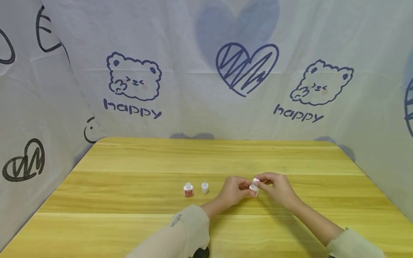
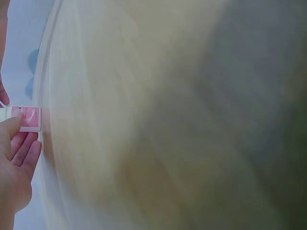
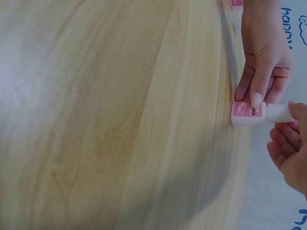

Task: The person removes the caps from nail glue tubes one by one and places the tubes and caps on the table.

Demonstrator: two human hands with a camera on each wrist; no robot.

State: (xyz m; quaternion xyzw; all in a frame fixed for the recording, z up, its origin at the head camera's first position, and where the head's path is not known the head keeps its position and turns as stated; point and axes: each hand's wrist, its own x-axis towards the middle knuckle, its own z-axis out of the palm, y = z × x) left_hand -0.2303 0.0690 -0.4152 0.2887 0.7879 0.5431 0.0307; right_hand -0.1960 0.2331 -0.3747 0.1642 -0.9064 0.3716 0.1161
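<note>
My left hand [image 1: 233, 191] pinches a small white bottle [image 1: 253, 191] with a pink label, its thumb lying over the label [image 3: 247, 109] in the right wrist view. The fingers and thumb of my right hand [image 1: 278, 187] grip the white cap [image 3: 278, 113] at the bottle's top. Cap and bottle appear joined, and the bottle stands roughly upright just above or on the table. To the left stands a second pink-labelled bottle [image 1: 188, 191] with its narrow top uncovered. Beside it sits a loose white cap [image 1: 204, 188], a thin stem pointing up.
The wood-grain table [image 1: 129, 157] has rounded far corners. Behind it and at both sides hangs a white cloth [image 1: 187, 93] printed with bears, hearts and lettering. The second bottle and loose cap lie close to the left forearm [image 1: 214, 208].
</note>
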